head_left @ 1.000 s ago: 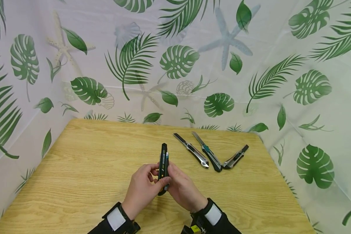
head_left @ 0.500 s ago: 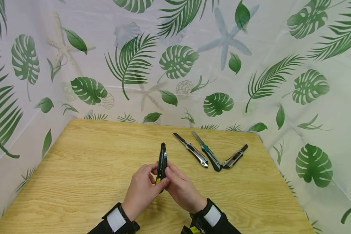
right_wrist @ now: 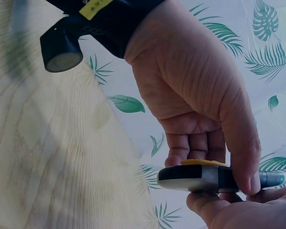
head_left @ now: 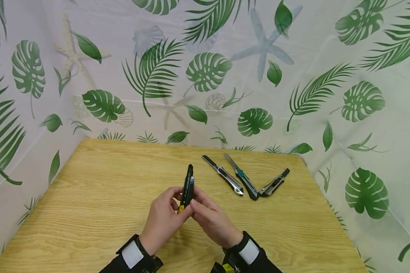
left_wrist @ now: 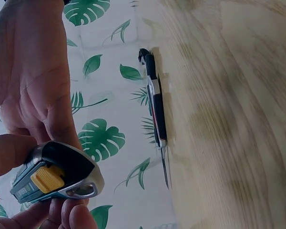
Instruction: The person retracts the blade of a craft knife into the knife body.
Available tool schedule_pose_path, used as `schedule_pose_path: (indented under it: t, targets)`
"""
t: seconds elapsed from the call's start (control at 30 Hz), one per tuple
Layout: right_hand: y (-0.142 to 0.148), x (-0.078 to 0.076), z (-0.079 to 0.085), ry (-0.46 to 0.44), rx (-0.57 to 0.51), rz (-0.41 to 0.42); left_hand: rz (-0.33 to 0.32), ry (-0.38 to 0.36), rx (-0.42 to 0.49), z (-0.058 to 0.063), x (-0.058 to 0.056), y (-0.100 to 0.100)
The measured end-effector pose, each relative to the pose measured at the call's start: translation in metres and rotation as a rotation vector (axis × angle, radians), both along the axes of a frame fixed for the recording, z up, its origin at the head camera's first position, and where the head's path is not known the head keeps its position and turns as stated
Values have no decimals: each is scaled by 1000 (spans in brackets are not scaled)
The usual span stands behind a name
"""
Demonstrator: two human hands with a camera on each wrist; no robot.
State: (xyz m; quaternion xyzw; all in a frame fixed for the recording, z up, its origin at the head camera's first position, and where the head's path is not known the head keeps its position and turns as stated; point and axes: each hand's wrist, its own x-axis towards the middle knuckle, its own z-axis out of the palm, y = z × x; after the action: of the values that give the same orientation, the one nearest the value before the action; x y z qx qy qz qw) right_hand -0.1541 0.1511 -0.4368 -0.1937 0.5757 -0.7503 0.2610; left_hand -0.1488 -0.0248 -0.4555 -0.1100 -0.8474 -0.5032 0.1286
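Observation:
A black utility knife [head_left: 187, 188] is held between both hands above the table, its narrow end pointing up and away. My left hand [head_left: 161, 220] pinches its lower part between thumb and fingers. From the other side, my right hand [head_left: 212, 219] grips it too, the thumb laid along its edge. The left wrist view looks onto the butt of this utility knife [left_wrist: 57, 174], with a yellow slider on its face. Side-on in the right wrist view, the utility knife [right_wrist: 195, 176] shows a dark body and a pale band, fingers above and below it.
Three more knives lie at the table's right rear: a silver snap-off knife [head_left: 223, 175], a long black and teal one [head_left: 242, 176] and a shorter one [head_left: 275, 183] angled outward. A leaf-patterned cloth [head_left: 205, 125] borders the wooden table [head_left: 99, 204] behind and at the sides.
The utility knife has turned on its long axis and tilted slightly, its edge now showing more than its face. Both hands have shifted a little to the left. The knives on the table have stayed put.

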Motion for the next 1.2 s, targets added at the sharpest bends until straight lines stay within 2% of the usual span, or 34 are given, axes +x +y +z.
schedule_pose_path:
  t: [0.2,0.37,0.47,0.57,0.7,0.83,0.97,1.2]
  targets:
    - [-1,-1,1,45,6,4,17,2,-25,6,-6,-10]
    - [0,-2,1,34,66,-32,70,-3,-74,10,-23,-33]
    - [1,-3,-2,69,165,-83,113,-12,-113,11,-38,-52]
    - [2,-4,-9,189,329,-144,146,-29,-167,11,-56,-73]
    - [5,-5,-21,383,579,-216,194,-75,-262,4,-79,-103]
    - [10,-7,-33,484,726,-261,231,-144,-368,-7,-96,-129]
    - [16,-11,-40,499,780,-292,231,-206,-440,-14,-108,-144]
    - [21,-18,-45,480,799,-294,240,-266,-502,-19,-121,-149]
